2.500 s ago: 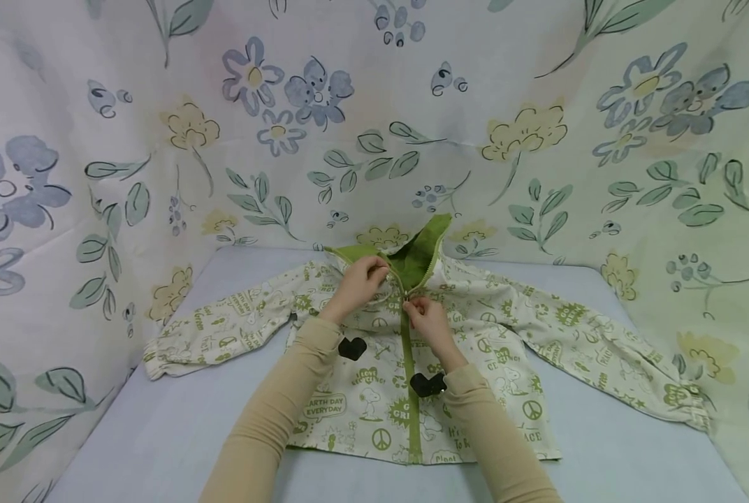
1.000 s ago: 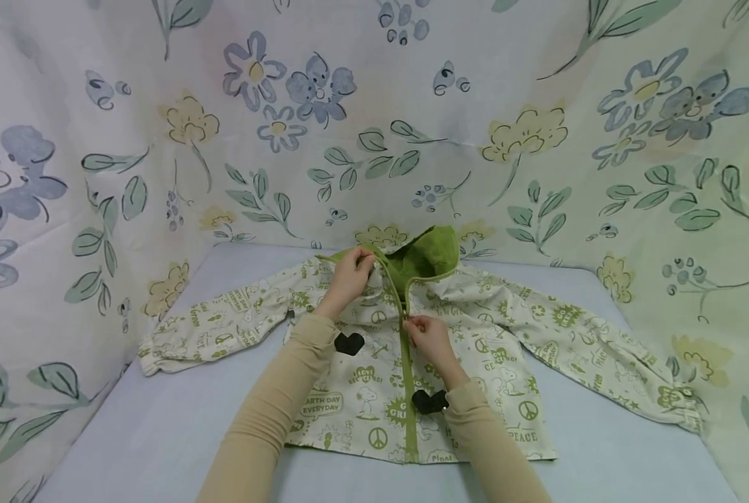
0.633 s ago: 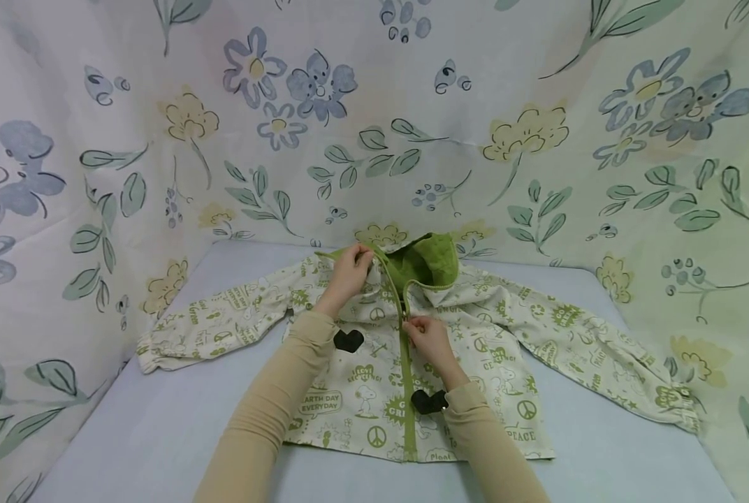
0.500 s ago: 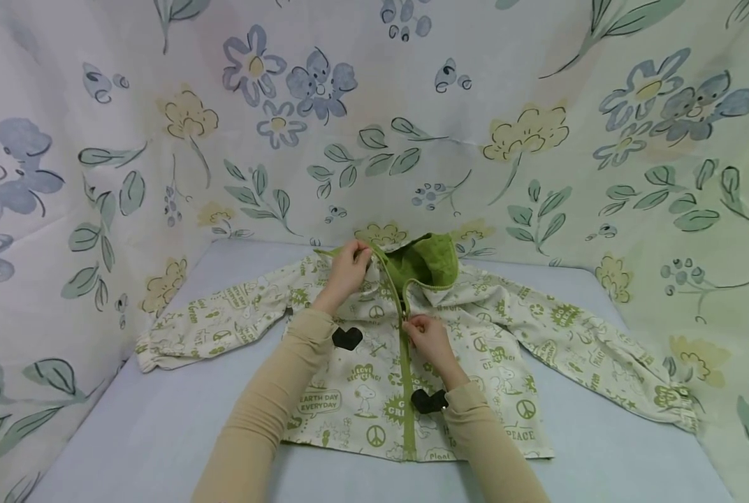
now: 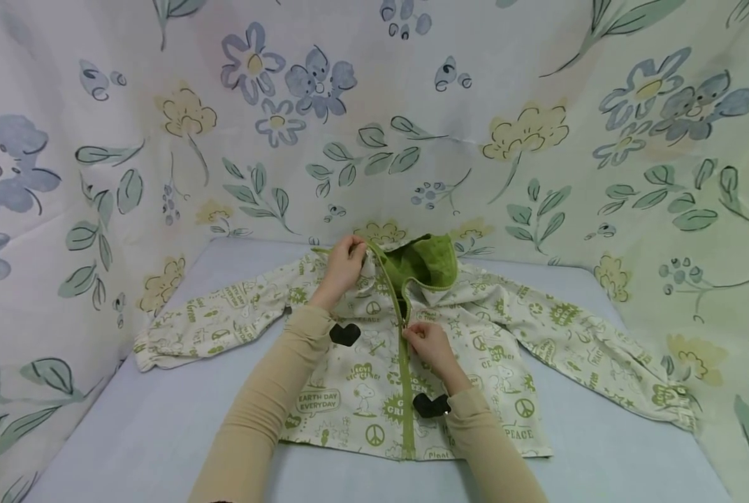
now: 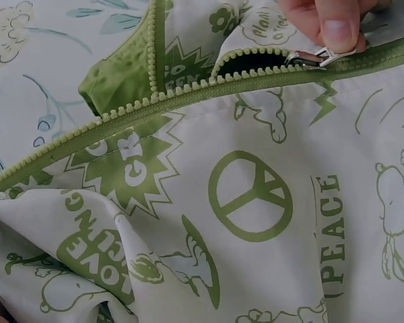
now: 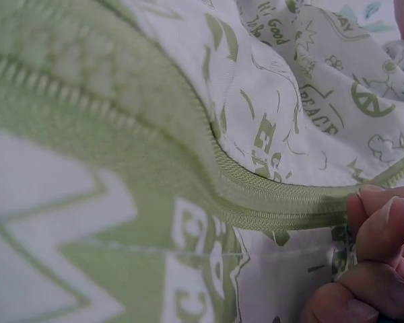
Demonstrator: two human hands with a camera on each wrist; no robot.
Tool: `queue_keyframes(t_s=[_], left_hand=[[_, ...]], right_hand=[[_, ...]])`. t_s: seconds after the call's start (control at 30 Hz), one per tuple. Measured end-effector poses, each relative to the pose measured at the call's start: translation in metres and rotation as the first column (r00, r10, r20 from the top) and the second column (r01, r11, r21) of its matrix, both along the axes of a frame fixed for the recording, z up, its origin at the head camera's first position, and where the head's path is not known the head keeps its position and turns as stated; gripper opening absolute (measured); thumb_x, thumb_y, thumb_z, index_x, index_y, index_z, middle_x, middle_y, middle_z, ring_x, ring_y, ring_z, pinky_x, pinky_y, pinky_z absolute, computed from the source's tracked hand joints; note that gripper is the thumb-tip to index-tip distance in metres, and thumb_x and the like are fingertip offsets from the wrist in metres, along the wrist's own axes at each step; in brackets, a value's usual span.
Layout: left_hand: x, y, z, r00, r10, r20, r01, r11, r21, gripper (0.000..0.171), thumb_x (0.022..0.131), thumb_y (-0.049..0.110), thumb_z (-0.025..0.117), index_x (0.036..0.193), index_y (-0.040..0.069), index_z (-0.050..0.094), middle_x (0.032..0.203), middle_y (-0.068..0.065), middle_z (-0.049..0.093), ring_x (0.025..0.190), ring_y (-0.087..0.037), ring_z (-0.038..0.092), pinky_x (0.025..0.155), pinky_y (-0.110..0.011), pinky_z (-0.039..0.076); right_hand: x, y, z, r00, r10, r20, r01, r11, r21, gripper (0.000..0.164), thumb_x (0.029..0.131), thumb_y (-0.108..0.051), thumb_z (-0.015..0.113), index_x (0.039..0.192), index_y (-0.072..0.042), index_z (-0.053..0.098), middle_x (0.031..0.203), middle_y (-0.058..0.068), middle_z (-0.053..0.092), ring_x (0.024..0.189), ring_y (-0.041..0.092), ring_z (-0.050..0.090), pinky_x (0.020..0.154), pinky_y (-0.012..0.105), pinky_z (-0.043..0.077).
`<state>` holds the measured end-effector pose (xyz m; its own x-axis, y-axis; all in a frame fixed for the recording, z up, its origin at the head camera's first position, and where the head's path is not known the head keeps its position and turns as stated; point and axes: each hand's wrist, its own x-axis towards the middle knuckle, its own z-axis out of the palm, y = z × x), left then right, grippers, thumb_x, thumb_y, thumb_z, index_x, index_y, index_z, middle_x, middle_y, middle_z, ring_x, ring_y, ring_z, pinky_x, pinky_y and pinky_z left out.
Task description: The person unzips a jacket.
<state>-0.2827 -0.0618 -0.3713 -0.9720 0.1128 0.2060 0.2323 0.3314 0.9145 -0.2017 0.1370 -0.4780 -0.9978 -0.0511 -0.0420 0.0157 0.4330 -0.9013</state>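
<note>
A white hooded jacket (image 5: 365,402) with green print lies front up, sleeves spread out. Its green-lined hood (image 5: 427,258) gapes at the far end. My left hand (image 5: 344,269) pinches the left front edge near the collar, keeping it raised. Lower down, my right hand (image 5: 431,349) pinches the zipper pull (image 6: 337,55) between thumb and finger, at the slider (image 6: 303,59). Above the slider the zipper teeth are parted; below it the zipper (image 7: 276,208) is joined down the front. The left fingertips are mostly hidden in the left wrist view.
The jacket rests on a pale, cloth-covered table (image 5: 154,433). A flower-printed curtain (image 5: 374,91) rises behind and on both sides. Black heart-shaped pieces (image 5: 345,334) show beside both wrists. The sleeves (image 5: 601,349) reach out toward both table sides.
My right hand has moved down the front with the zipper pull, and the parted stretch is longer. My left hand has shifted slightly up and left. The hood's right edge has dropped outward.
</note>
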Motion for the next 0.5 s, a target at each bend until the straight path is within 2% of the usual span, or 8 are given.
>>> queue_keyframes(t_s=[0.13, 0.37, 0.5], left_hand=[[-0.0021, -0.0016, -0.002, 1.0, -0.007, 0.001, 0.007, 1.0, 0.014, 0.022, 0.101, 0.025, 0.041, 0.112, 0.009, 0.052, 0.104, -0.007, 0.051, 0.076, -0.022, 0.045, 0.069, -0.036, 0.039], [-0.0003, -0.0039, -0.0024, 1.0, -0.026, 0.005, 0.026, 0.999, 0.045, 0.022, 0.101, 0.027, 0.04, 0.112, 0.011, 0.051, 0.096, -0.008, 0.049, 0.057, -0.021, 0.038, 0.06, -0.037, 0.038], [0.0001, -0.0047, -0.0009, 1.0, -0.027, 0.001, 0.026, 0.998, 0.059, 0.023, 0.101, 0.026, 0.04, 0.112, 0.01, 0.051, 0.097, -0.009, 0.048, 0.063, -0.02, 0.04, 0.062, -0.036, 0.038]], right_hand=[[0.002, 0.0017, 0.0, 1.0, 0.009, 0.003, -0.009, 1.0, -0.002, 0.018, 0.091, -0.016, 0.061, 0.08, -0.002, 0.064, 0.053, 0.005, 0.051, 0.044, 0.015, 0.041, 0.043, 0.029, 0.033], [0.006, 0.0033, 0.0005, 0.999, 0.032, 0.017, -0.031, 0.999, -0.019, 0.019, 0.091, -0.015, 0.061, 0.08, 0.0, 0.064, 0.052, 0.003, 0.049, 0.043, 0.013, 0.037, 0.043, 0.027, 0.031], [0.0075, 0.0047, -0.0003, 0.999, 0.037, 0.033, -0.036, 0.999, -0.017, 0.02, 0.09, -0.017, 0.062, 0.079, -0.001, 0.064, 0.051, 0.001, 0.047, 0.043, 0.013, 0.037, 0.044, 0.027, 0.031]])
